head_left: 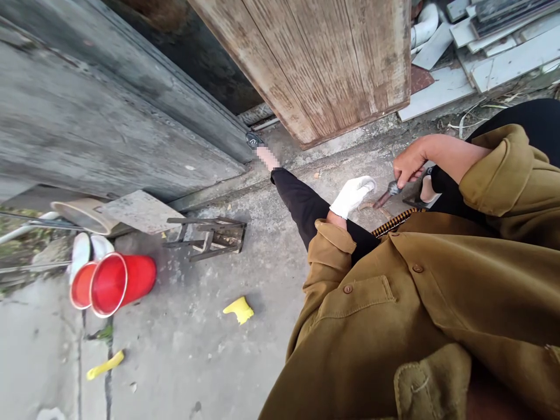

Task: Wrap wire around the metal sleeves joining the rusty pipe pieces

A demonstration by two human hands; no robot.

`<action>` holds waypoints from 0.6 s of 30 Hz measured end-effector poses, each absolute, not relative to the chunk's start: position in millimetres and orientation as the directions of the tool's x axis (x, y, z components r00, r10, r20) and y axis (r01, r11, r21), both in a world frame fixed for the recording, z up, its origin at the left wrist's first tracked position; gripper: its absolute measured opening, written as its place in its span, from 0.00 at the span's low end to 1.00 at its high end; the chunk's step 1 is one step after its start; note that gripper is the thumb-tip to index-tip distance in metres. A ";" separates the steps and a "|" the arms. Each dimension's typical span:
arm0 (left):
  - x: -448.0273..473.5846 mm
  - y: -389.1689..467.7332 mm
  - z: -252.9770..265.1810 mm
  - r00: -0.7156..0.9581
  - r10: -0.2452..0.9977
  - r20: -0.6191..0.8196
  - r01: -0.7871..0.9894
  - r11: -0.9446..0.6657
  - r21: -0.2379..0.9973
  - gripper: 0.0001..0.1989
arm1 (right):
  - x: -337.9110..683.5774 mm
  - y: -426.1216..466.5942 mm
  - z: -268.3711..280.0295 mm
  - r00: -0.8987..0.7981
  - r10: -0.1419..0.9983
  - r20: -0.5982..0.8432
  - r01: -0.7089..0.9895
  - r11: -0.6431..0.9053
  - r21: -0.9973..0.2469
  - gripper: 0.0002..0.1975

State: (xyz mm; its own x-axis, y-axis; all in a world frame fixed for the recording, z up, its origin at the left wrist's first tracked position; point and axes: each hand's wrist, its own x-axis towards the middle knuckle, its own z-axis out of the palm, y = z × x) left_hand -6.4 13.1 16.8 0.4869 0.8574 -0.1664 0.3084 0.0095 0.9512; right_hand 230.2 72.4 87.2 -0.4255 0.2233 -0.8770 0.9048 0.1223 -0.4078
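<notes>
My left hand wears a white glove, and its fingers curl inward over my lap. Whatever they hold, if anything, is hidden. Bare, my right hand is closed around a hand tool with a brown shaft and a dark grey lump near my fingers. The tool slants down and left, its tip a little to the right of my gloved hand. A curved brownish piece shows by that tip; I cannot tell if it belongs to the tool.
A wooden door panel stands ahead, with stacked boards at the right. A small wooden stool, red buckets and yellow scraps are on the concrete at the left. My leg stretches toward the doorway.
</notes>
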 end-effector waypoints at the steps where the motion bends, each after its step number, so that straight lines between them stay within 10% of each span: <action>1: -7.5 13.7 16.0 0.479 0.864 -0.153 0.294 0.007 0.956 0.12 | 232.7 70.3 89.3 -0.494 0.119 -0.861 0.870 0.071 -0.489 0.16; 3: -8.3 13.7 13.7 0.449 0.883 -0.138 0.244 0.028 0.969 0.17 | 238.7 69.8 95.2 -0.669 0.107 -0.736 0.732 -0.079 -0.677 0.13; 8: -0.9 8.5 9.3 0.496 0.850 -0.175 0.119 0.134 0.984 0.27 | 246.6 83.9 101.5 -0.548 0.754 -0.363 0.283 -0.241 -0.928 0.13; 13: 5.7 6.3 6.7 0.607 0.767 -0.208 0.187 0.116 0.975 0.22 | 235.5 93.6 88.3 -0.262 0.829 -0.494 0.874 -0.013 -0.485 0.18; 18: -1.3 10.1 7.5 0.558 0.812 -0.174 0.280 0.013 0.960 0.14 | 230.6 84.7 77.9 -0.288 0.583 -0.760 0.958 0.164 -0.236 0.21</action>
